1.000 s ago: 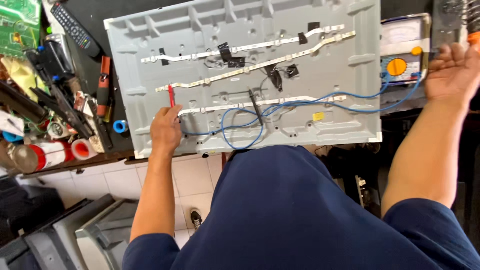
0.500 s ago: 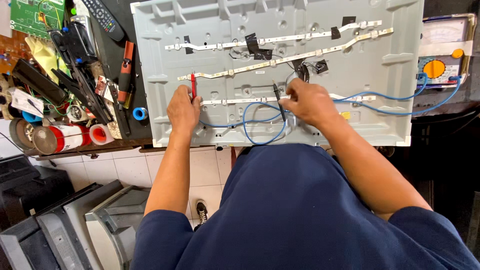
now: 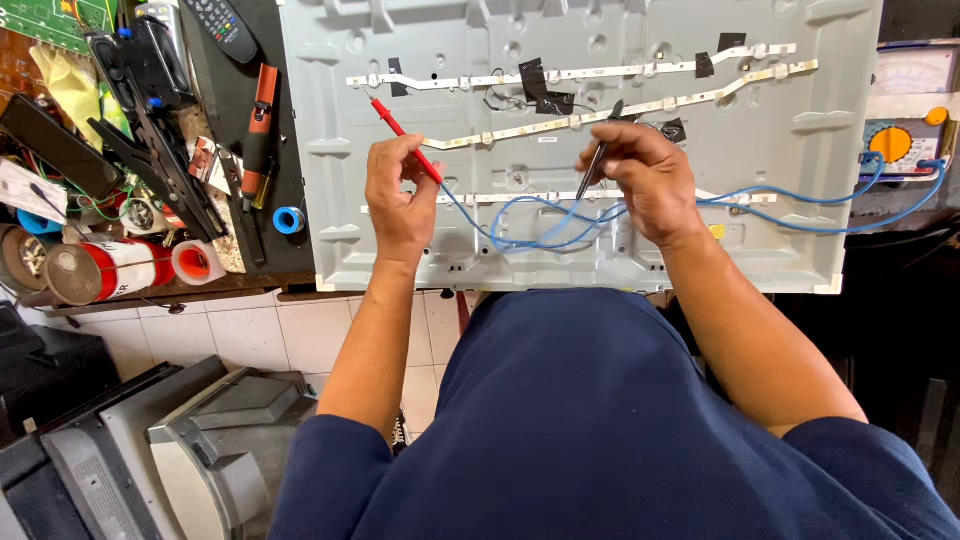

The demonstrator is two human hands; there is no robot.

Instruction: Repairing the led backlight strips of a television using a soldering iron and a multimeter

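Observation:
A grey metal backlight panel lies flat on the bench, with three white LED strips taped across it. My left hand grips a red test probe whose tip points up-left over the panel. My right hand pinches a black test probe, its tip near the middle strip. Blue leads run from both probes across the panel to an analogue multimeter with an orange dial at the right edge.
Left of the panel the bench is crowded: a remote control, an orange-handled tool, tape rolls, a small blue ring, a green circuit board. Grey appliance casings stand on the tiled floor below.
Both hands have lifted their probes higher over the panel, toward the middle strip. A second ago my right hand was out by the multimeter; it has since come back to the black probe.

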